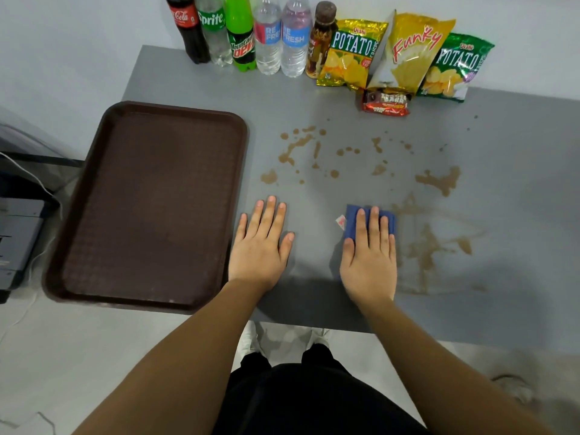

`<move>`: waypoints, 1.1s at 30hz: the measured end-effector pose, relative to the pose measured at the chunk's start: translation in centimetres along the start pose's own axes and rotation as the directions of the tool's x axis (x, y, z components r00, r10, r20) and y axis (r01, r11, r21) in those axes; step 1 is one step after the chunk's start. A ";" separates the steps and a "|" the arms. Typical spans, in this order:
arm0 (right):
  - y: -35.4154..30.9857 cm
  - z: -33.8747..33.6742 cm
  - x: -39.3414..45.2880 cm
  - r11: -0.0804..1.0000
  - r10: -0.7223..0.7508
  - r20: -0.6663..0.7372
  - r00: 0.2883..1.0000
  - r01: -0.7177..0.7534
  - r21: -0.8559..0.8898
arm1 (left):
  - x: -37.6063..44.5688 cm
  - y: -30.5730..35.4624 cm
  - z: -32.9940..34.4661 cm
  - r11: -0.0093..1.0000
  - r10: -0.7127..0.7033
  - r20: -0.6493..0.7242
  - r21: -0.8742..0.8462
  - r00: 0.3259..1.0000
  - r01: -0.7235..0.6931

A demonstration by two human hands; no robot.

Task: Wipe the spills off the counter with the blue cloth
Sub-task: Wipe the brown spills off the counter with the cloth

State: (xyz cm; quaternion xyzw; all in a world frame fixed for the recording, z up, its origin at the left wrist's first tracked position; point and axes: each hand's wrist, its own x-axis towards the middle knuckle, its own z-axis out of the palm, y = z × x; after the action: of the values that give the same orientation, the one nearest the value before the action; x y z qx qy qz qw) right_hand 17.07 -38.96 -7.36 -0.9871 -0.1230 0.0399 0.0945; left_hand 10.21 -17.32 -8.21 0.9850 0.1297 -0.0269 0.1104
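Observation:
A folded blue cloth [352, 218] with a small white tag lies on the grey counter [194, 89] near its front edge. My right hand [369, 259] presses flat on the cloth, fingers straight, covering most of it. My left hand [261, 243] rests flat on the bare counter to the left, fingers spread, holding nothing. Brown spills [293, 149] dot the middle of the counter beyond both hands. More spill patches [441, 180] lie to the right, and smeared streaks [423, 249] run right of the cloth.
A large brown tray [150, 202] lies on the counter's left side, next to my left hand. Several drink bottles [248, 32] and snack bags [408, 51] line the back edge, with a chocolate bar [386, 102] in front. A dark device [15, 240] stands at far left.

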 end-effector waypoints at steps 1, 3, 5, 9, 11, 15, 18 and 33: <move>-0.7 0.3 -1.1 1.000 0.004 -0.002 1.000 -0.004 0.007 | 0.0 0.0 0.0 1.000 0.001 0.002 -0.001 1.000 -0.001; -2.5 0.9 -2.4 1.000 -0.003 0.006 1.000 0.003 0.017 | 0.0 0.0 0.0 1.000 0.002 0.006 0.000 1.000 -0.002; -4.0 1.3 -2.2 0.999 -0.047 0.026 0.999 0.046 0.015 | 0.0 0.0 0.1 1.000 0.000 0.001 0.003 1.000 0.000; -4.9 1.0 1.2 0.989 -0.150 0.050 0.987 0.149 0.023 | 0.1 0.1 0.1 1.000 0.001 -0.011 -0.001 1.000 -0.001; -4.8 0.7 3.3 0.985 -0.174 0.058 0.983 0.173 0.027 | 0.1 0.2 0.0 1.000 -0.001 -0.013 -0.001 1.000 0.001; -2.9 -0.2 6.9 0.979 -0.197 0.051 0.979 0.194 0.063 | 0.0 0.2 -0.5 0.999 -0.013 0.014 -0.036 1.000 0.013; -0.1 -0.8 7.7 0.984 -0.173 0.034 0.984 0.172 0.046 | 0.1 0.4 -1.1 0.997 -0.019 0.050 -0.069 0.999 0.022; 0.9 0.0 -0.9 0.996 0.076 -0.005 0.997 -0.076 0.038 | 0.7 7.1 0.0 0.992 0.094 0.081 -0.097 0.992 -0.086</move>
State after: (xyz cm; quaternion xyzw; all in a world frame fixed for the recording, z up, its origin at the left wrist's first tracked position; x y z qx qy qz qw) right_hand 16.45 -40.00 -7.53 -0.9892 -0.0843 0.0426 0.1120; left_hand 12.78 -23.82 -6.79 0.9816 0.0812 -0.0579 0.1629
